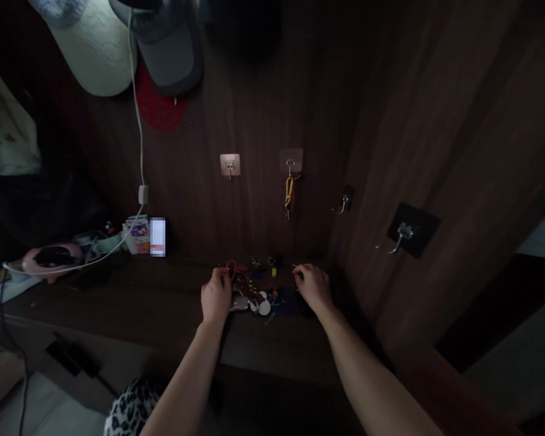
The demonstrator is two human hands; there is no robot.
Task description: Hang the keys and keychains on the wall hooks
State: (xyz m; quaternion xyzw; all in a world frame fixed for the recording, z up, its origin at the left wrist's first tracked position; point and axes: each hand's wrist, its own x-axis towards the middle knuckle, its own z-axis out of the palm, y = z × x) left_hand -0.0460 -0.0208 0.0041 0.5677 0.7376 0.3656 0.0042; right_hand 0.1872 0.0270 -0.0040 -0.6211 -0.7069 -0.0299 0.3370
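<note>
My left hand [217, 298] is at the left end of a row of small things on the dark wooden shelf. Its fingers are closed at a red cord loop [231, 267], which stands up beside the fingertips. To the right, my right hand [314, 286] is closed in a pinch, and something thin and pale, too small to name, shows at its fingertips. Between the hands lie a tangle of dark red and yellow cords [249, 284], white round discs [264, 307], a small yellow-green piece [274, 272] and a metal ring [271, 261]. Beneath my right palm is a dark object [303, 303].
Adhesive hooks [230, 165] line the wooden wall, one with a yellow cord [289, 191] hanging from it. Farther left on the shelf [172, 303] stand a lit screen [157, 237], small boxes [138, 233] and a pink object [49, 260]. A white cable [140, 145] and caps [170, 57] hang above.
</note>
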